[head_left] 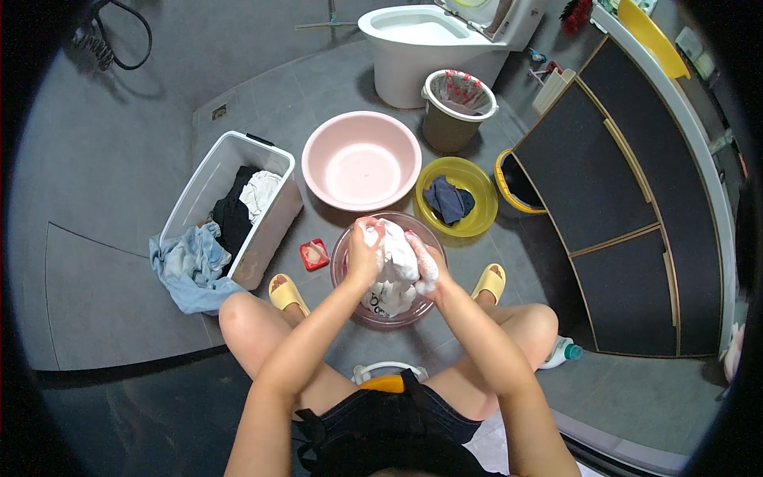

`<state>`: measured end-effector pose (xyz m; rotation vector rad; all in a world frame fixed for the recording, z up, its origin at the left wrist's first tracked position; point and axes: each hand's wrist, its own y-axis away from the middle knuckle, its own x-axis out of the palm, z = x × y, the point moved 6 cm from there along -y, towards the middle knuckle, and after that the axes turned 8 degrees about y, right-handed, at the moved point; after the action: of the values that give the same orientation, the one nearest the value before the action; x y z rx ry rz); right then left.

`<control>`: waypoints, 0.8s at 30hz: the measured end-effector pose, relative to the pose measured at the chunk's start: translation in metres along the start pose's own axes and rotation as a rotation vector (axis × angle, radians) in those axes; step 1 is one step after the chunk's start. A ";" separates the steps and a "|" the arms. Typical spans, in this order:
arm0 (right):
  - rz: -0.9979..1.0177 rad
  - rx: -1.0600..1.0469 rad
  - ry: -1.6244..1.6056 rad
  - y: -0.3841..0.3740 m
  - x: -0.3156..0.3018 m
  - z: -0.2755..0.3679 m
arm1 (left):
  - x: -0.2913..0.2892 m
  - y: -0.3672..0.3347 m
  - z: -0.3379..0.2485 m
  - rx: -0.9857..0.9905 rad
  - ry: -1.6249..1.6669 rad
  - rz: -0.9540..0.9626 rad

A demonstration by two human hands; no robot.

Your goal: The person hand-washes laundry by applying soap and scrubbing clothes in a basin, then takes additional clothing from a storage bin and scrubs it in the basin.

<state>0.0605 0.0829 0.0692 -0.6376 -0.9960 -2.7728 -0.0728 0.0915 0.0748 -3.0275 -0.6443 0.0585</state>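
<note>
Between my knees, a translucent brownish-pink basin (434, 242) stands on the floor. Over it I hold a white, soapy garment (397, 253) with dark print on its lower part, which hangs down into the basin. My left hand (367, 245) is closed on the garment's left side. Closed on its right side is my right hand (427, 264), with foam over the fingers. Just left of the basin lies a small red dish (315, 254) with a pale bar, seemingly soap, in it.
Beyond stands a pink basin (362, 163); a yellow-green basin (477, 179) holds dark cloth. At left, a white bin (274, 230) contains clothes, with light-blue denim (191, 270) over its edge. A trash can (451, 127), toilet (413, 56) and dark cabinet (612, 191) stand farther off. A bottle (561, 352) is by my right knee.
</note>
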 end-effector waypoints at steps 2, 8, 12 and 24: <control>-0.073 -0.042 0.042 -0.004 -0.005 -0.003 | 0.017 0.018 -0.037 0.115 -0.035 0.060; -0.051 0.007 -0.199 -0.002 -0.005 -0.033 | 0.041 0.042 -0.067 0.639 -0.371 0.288; -0.012 0.059 -0.175 -0.003 -0.004 -0.032 | 0.040 0.040 -0.068 0.696 -0.430 0.240; 0.028 0.013 -0.065 -0.004 -0.005 -0.030 | 0.027 0.021 -0.061 0.524 -0.399 0.160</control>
<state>0.0538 0.0667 0.0443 -0.7383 -1.0083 -2.7354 -0.0366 0.0813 0.1334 -2.5541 -0.3277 0.7270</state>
